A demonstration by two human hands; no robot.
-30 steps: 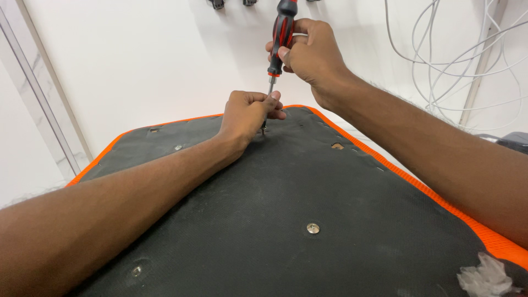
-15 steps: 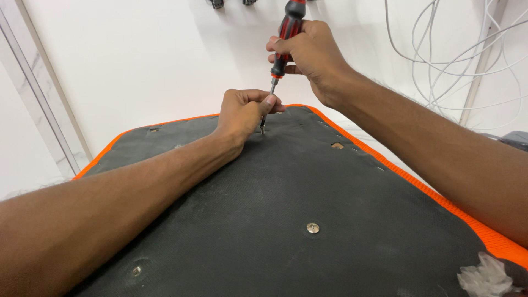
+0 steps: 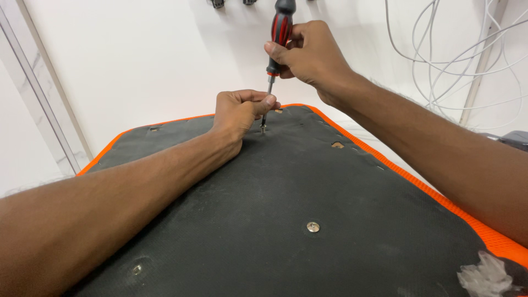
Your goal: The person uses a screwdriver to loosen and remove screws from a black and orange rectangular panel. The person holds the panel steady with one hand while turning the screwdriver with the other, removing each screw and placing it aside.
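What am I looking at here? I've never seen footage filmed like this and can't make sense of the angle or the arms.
The camera sits on a person's head and looks down, so the two arms reaching in are the wearer's own. There is no machine. In front lies a black fabric-covered panel with an orange edge and a few metal screws, one of them here. The right hand grips a red-and-black screwdriver, held upright with its tip down on the panel. The left hand pinches the shaft near the tip, steadying it. Behind are a white wall and loose white cables.
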